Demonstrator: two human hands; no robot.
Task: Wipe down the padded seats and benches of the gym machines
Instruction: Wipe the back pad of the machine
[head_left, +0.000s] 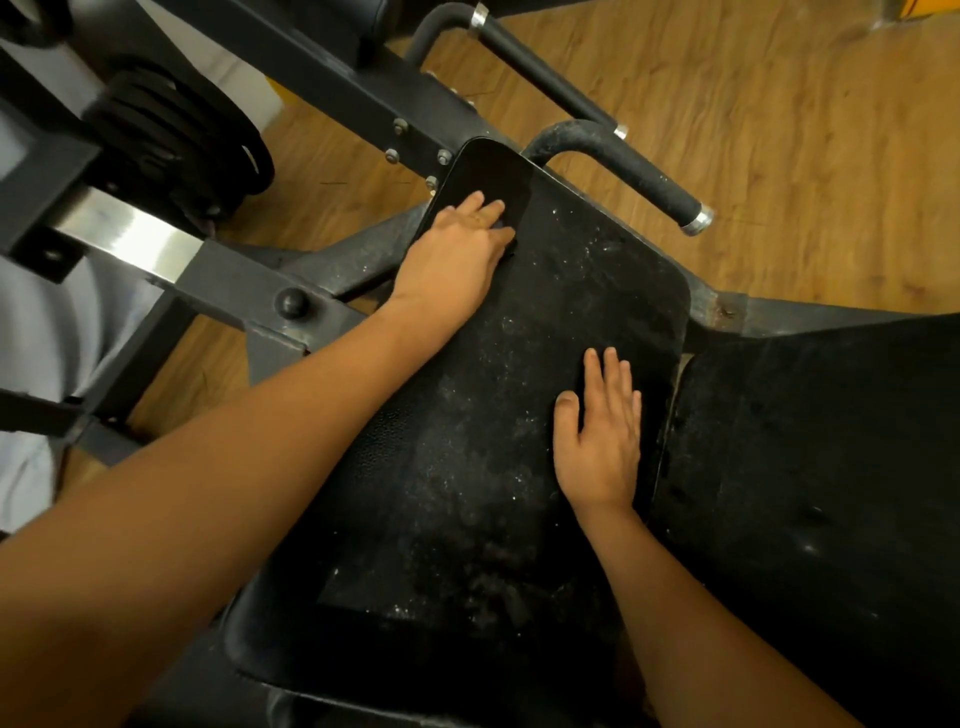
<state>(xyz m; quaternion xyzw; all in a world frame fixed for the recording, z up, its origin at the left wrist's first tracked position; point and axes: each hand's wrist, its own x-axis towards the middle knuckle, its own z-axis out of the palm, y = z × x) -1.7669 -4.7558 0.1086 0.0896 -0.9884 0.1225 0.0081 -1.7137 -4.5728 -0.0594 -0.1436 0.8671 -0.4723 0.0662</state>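
Black seat pad (467, 493) fills centre frame, dusted with white specks; a glossy dark patch at its 12 o'clock end. Left hand (452, 260) lies there, fingers extended and pressing down on something small and dark, too dim to identify. Right hand (597, 441) flat, fingers straight, on the pad's 3 o'clock edge. Second pad (805, 493) at 4 o'clock. Handle (639, 171) at 1 o'clock, weight plates (176, 135) at 10 o'clock.

place: gym | evidence: weight plates (176, 137), padded seat (493, 447), machine handle (641, 174), wood floor (779, 130)
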